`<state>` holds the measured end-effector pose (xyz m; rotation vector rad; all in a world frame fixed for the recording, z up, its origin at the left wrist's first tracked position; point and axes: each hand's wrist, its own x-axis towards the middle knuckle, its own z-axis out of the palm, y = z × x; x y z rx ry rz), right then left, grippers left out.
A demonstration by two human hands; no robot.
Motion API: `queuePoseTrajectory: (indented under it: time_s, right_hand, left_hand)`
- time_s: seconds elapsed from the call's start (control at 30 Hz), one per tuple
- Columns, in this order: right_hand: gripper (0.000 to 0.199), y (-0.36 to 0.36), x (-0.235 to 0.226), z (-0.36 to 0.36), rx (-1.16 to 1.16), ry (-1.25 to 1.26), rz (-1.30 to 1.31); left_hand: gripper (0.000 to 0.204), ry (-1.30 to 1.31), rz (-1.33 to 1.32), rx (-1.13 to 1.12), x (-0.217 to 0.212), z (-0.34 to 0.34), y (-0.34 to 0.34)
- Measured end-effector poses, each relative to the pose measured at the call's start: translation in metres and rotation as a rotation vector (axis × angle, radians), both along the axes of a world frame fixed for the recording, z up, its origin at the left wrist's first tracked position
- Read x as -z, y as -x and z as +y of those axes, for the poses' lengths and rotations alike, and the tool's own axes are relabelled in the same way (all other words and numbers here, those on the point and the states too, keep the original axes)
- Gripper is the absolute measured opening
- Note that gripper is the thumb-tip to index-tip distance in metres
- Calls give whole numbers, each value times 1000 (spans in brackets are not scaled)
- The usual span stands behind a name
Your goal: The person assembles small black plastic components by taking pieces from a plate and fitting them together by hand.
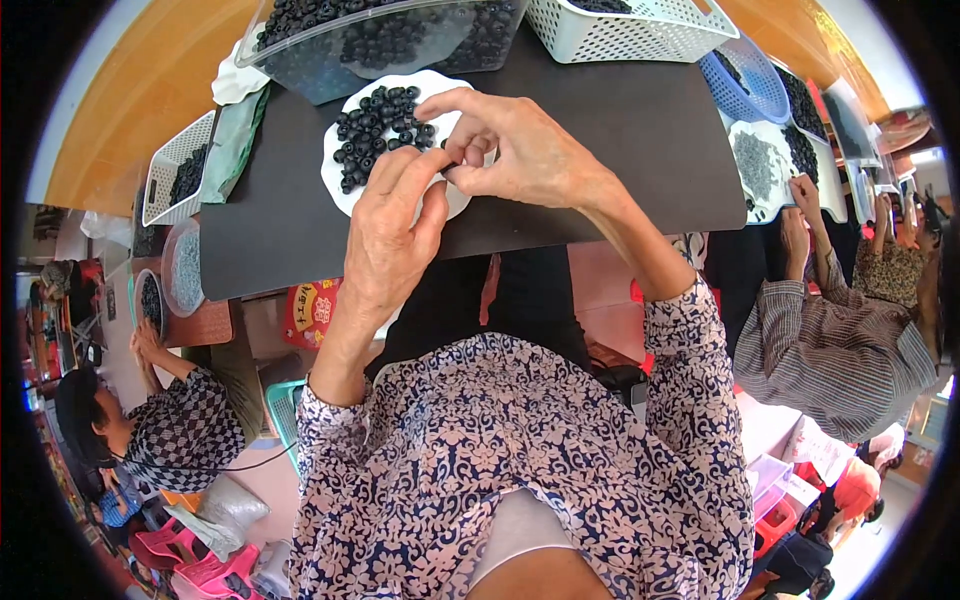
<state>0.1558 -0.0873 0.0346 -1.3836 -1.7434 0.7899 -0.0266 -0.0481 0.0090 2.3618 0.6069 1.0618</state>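
A white scalloped plate [457, 205] lies on the dark table, holding a heap of small round black parts [372, 130], some with a hole in the middle. My left hand [388, 225] and my right hand [530, 152] meet over the plate's right side. Their fingertips pinch together around a small black part [448, 168], mostly covered by the fingers. Which hand bears more of it I cannot make out. The right index finger arches over the plate, apart from the thumb.
A clear bin [330, 62] full of black parts stands at the table's far edge, beside a white perforated basket [630, 38]. At the left are another white basket [168, 200] and a green packet [235, 150]. Other people sit at both sides, hands at their own trays.
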Motion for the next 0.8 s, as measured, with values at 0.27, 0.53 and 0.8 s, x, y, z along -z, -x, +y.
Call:
queuePoseTrajectory:
  time_s: [0.27,0.53,0.8]
  right_hand:
    - [29,3,13,0,90,56,242]
    - [11,13,28,-3,195,-155,315]
    - [23,19,23,-9,184,-222,140]
  left_hand:
    - [20,401,-83,29,5,5,1]
    - [17,1043,-333,182,12,11,-3]
    - [21,1173,-444,192,27,21,1]
